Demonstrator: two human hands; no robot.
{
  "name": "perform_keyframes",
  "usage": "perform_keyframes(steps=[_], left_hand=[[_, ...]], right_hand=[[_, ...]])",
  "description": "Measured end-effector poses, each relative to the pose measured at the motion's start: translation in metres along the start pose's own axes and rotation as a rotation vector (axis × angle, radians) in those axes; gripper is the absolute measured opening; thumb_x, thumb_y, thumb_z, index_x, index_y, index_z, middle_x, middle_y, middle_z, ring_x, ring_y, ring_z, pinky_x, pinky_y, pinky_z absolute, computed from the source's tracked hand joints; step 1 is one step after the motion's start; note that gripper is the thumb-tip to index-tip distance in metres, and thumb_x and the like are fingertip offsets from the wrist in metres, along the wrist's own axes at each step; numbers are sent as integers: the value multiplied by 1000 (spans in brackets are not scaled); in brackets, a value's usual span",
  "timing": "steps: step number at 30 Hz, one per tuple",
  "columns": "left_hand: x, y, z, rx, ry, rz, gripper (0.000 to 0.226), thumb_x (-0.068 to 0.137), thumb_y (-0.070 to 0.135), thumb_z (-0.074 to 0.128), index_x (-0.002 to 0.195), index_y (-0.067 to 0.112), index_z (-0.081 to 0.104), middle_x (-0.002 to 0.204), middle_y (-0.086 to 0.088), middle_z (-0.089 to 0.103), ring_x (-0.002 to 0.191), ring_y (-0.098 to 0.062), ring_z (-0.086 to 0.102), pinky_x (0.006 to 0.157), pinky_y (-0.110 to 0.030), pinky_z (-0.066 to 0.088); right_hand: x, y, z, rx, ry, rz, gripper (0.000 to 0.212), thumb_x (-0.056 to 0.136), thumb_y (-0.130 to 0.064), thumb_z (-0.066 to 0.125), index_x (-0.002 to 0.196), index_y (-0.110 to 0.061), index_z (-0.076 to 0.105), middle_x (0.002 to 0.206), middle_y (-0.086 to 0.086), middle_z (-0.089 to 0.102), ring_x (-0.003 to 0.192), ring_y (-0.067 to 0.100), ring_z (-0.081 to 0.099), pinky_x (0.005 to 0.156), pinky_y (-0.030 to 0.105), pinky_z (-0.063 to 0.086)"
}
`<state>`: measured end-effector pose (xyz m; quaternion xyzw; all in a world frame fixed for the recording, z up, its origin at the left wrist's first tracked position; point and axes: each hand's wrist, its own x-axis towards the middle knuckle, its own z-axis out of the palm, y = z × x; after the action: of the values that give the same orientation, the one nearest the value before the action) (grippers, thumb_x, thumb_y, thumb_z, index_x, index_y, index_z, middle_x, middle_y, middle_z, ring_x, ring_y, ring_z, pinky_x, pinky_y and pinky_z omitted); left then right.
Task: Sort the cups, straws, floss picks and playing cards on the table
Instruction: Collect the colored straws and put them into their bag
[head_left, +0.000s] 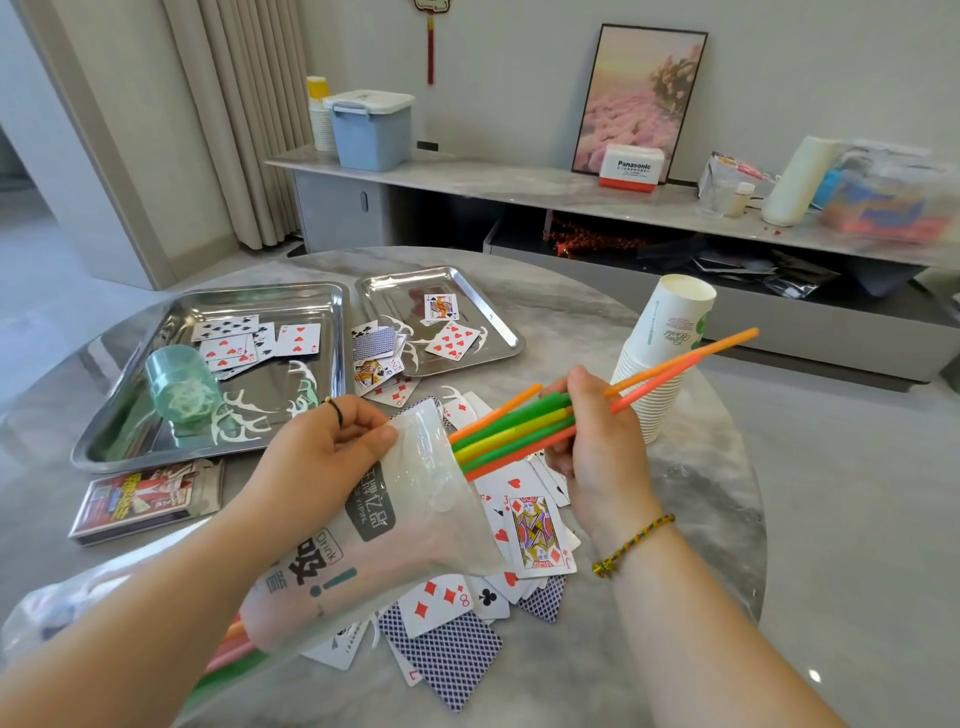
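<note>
Above the near edge of the desk, the left hand pinches the straw bag open, seemingly so the right hand, gripping the straws, can slide them in.

Your left hand sits just left of the straws, thumb and curled fingers pinching the mouth of the bag. Your right hand wraps round the straws' middle. Both forearms reach in from nearer you than the straws.

Glossy metal trays, marble-look table
</note>
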<state>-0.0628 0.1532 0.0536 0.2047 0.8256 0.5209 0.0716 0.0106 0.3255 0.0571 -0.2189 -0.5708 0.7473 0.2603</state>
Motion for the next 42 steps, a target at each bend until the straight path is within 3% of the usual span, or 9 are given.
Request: perform_keyframes(steps=[11, 17, 20, 23, 27, 30, 33, 38, 42], left_hand=[[1, 5, 3, -9, -21, 35, 19, 86, 13, 59, 70, 24, 56, 69, 4, 63, 60, -8, 55, 52, -5, 42], [-1, 11, 10, -36, 6, 56, 20, 85, 12, 59, 70, 23, 55, 67, 6, 60, 49, 9, 54, 49, -2, 40], [-1, 13, 14, -51, 17, 56, 20, 86, 12, 58, 70, 23, 55, 68, 6, 60, 52, 1, 55, 50, -1, 40], [1, 13, 17, -58, 18, 52, 19, 86, 14, 58, 70, 24, 55, 66, 6, 60, 50, 3, 54, 49, -2, 40], [2, 10, 14, -45, -6, 35, 18, 86, 14, 58, 71, 24, 55, 70, 4, 61, 58, -4, 53, 50, -3, 41], [0, 9, 13, -16, -15, 31, 19, 86, 14, 58, 70, 24, 55, 71, 4, 61, 60, -6, 54, 50, -3, 41], [0, 9, 14, -12, -5, 25, 17, 86, 16, 58, 72, 25, 55, 74, 4, 62, 62, -6, 55, 52, -7, 43], [2, 8, 14, -9, 13, 18, 16, 87, 16, 57, 73, 23, 55, 73, 2, 62, 61, -9, 54, 50, -5, 41], [3, 7, 14, -30, 17, 10, 19, 86, 12, 59, 70, 22, 55, 68, 5, 61, 58, -6, 53, 50, -3, 40]], right_hand=[[10, -13, -16, 65, 87, -57, 48, 99, -31, 29, 65, -10, 56, 33, -8, 35, 27, 1, 28, 31, 10, 21], [-1, 1, 3, 10, -53, 4, 48, 98, -35, 28, 68, -16, 60, 38, -10, 45, 30, 0, 34, 32, 11, 24], [-6, 6, 7, -11, -141, 56, 53, 97, -39, 25, 68, -19, 64, 46, -3, 51, 33, 1, 39, 34, 12, 27], [-10, 9, 11, -90, -233, 127, 57, 95, -46, 22, 66, -23, 66, 53, -4, 62, 43, 4, 52, 39, 13, 35], [-1, -3, 1, -8, -128, 61, 52, 90, -52, 24, 76, -22, 63, 48, -4, 47, 37, 4, 32, 36, 13, 19], [2, -11, -8, 27, -61, -1, 40, 93, -40, 35, 68, -15, 55, 36, -5, 39, 30, 0, 29, 33, 12, 21], [-5, -3, 1, -123, -93, 0, 40, 95, -21, 41, 56, -13, 45, 38, -6, 40, 30, -1, 34, 35, 11, 27], [-12, 11, 15, -225, -220, 38, 45, 97, -22, 37, 54, -14, 48, 37, -8, 50, 35, -2, 45, 39, 12, 38], [-11, 5, 12, -168, -231, 97, 41, 96, -24, 39, 57, -14, 46, 38, -6, 45, 32, 0, 40, 37, 12, 32]])
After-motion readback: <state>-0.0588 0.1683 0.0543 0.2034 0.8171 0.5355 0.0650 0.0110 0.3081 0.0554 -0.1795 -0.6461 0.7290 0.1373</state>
